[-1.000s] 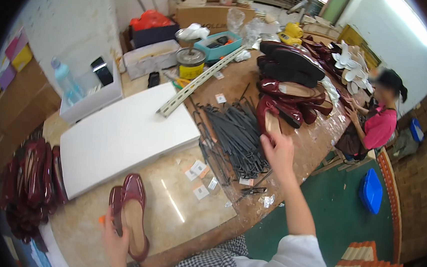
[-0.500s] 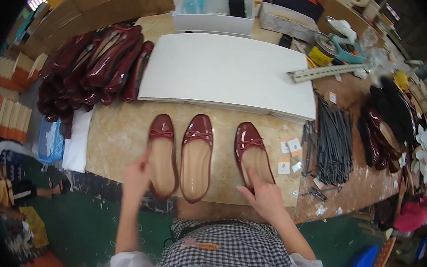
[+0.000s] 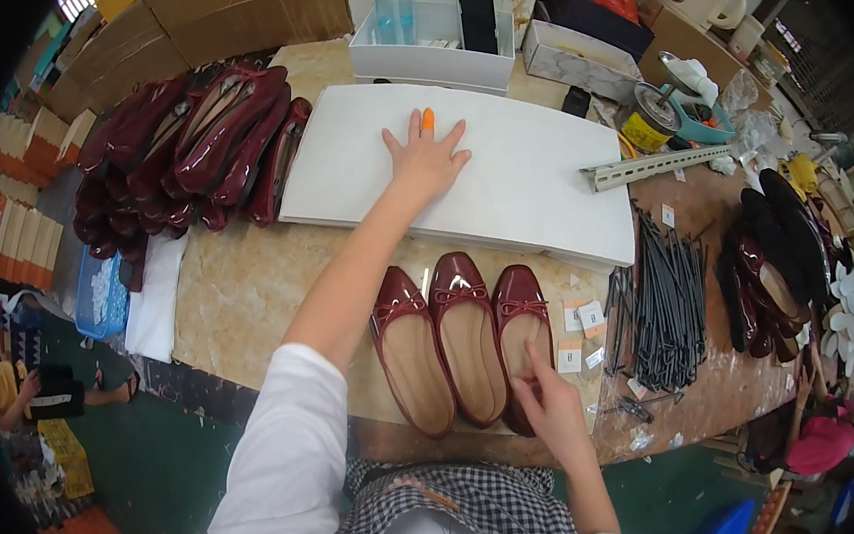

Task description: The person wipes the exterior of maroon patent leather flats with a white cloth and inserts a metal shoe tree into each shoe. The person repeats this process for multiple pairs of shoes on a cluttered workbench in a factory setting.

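Three glossy burgundy ballet flats stand side by side, bows at the front: a left flat [image 3: 416, 355], a middle flat [image 3: 468, 341] and a right flat [image 3: 515, 319]. My right hand [image 3: 558, 410] grips the right flat by its side near the heel, thumb and forefinger over the insole; its other fingers are partly hidden. Beyond the shoes, my left hand [image 3: 425, 164] lies with fingers spread on a stack of white paper sheets [image 3: 535, 165]. One of its fingers wears an orange finger cot [image 3: 428, 122].
Many burgundy flats [image 3: 222, 135] are piled at the left. Dark thin strips [image 3: 667, 301] and small white tags [image 3: 568, 358] lie at the right. A slotted metal bar [image 3: 661, 167] rests across the paper's right edge. Behind stands a white box [image 3: 431, 65] holding a bottle and phone.
My left hand has moved from beside the left flat up onto the white paper, fingers now spread. The left and middle flats have shifted right, up against the right one.
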A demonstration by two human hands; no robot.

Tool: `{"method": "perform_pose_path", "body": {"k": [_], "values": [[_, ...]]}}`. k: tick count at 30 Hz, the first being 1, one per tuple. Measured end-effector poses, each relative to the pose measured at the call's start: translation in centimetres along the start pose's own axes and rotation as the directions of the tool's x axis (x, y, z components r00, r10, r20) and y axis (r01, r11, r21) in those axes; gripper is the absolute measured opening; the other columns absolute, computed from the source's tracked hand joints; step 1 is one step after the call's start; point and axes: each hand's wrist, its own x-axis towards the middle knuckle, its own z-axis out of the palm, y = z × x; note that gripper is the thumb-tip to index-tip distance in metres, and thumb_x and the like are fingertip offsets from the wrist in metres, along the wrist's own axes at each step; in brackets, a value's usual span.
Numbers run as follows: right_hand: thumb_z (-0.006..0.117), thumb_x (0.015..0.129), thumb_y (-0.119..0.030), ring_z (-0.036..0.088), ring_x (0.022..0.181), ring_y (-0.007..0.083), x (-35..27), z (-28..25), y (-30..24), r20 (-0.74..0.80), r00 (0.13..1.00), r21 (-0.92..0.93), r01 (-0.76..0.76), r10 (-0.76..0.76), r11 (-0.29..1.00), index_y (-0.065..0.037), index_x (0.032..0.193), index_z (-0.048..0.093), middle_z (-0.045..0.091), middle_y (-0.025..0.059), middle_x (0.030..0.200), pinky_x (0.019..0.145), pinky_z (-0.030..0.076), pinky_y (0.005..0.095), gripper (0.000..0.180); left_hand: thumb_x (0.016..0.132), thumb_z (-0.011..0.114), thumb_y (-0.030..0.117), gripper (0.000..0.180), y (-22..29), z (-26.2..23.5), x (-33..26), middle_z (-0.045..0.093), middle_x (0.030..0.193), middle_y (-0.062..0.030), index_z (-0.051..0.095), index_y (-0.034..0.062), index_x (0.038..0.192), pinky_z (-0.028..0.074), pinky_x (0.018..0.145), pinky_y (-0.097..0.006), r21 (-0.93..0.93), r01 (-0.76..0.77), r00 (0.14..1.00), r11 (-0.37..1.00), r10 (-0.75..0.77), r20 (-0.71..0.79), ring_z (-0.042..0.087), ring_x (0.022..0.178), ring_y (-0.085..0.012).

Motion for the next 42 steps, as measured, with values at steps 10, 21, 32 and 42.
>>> {"method": "perform_pose_path", "body": {"k": [10, 21, 32, 42], "values": [[0.059, 0.093, -0.023, 0.044, 0.131, 0.0278, 0.3, -1.4, 1.2, 0.252, 0.898, 0.965, -0.208, 0.361, -0.158, -0.001, 0.144, 0.033, 0.046, 0.0196, 0.14, 0.103, 0.042, 0.0391, 0.061, 0.075, 0.068, 0.023, 0.013, 11.0, -14.2, -18.8, 0.06, 0.11, -0.0151, 0.066, 0.0106, 0.078, 0.039, 0.099, -0.041, -0.79, -0.415, 0.853, 0.452, 0.496, -0.164, 0.051, 0.114, -0.0308], [0.065, 0.081, -0.004, 0.043, 0.133, 0.0314, -1.0, -1.0, -3.8, -0.086, 0.982, 0.154, 0.183, -0.171, 0.971, 0.0, 0.143, 0.036, 0.045, 0.0215, 0.14, 0.108, 0.036, 0.0397, 0.069, 0.089, 0.058, 0.011, 0.018, 11.2, -11.4, -21.0, 0.061, 0.091, -0.0153, 0.057, 0.0047, 0.106, 0.049, 0.066, -0.036, -0.838, 0.17, 0.984, 0.518, -0.133, 0.117, 0.062, 0.075, -0.0261], [0.063, 0.073, -0.002, 0.059, 0.084, 0.0297, 3.0, -0.1, 4.3, -0.069, 0.952, -0.563, 0.208, -0.297, 0.8, -0.005, 0.109, 0.065, 0.055, 0.0108, 0.089, 0.071, 0.051, 0.0382, 0.037, 0.084, 0.058, 0.029, 0.034, 16.6, -8.4, -26.6, 0.061, 0.063, -0.0091, 0.065, 0.0049, 0.062, 0.044, 0.072, -0.035, -0.639, -0.349, 0.742, 0.685, 0.619, 0.259, 0.061, 0.067, -0.0242], [0.076, 0.074, -0.022, 0.058, 0.089, 0.0333, 6.6, -2.3, 6.4, 0.0, 1.0, -0.19, 0.01, -0.01, 0.982, 0.004, 0.129, 0.053, 0.054, 0.0166, 0.095, 0.075, 0.049, 0.0389, 0.065, 0.084, 0.06, 0.029, 0.03, 17.0, -8.4, -26.8, 0.062, 0.067, -0.0085, 0.066, 0.0056, 0.067, 0.04, 0.073, -0.033, -0.578, -0.405, 0.708, 0.708, 0.643, 0.292, 0.06, 0.066, -0.0203]]}}
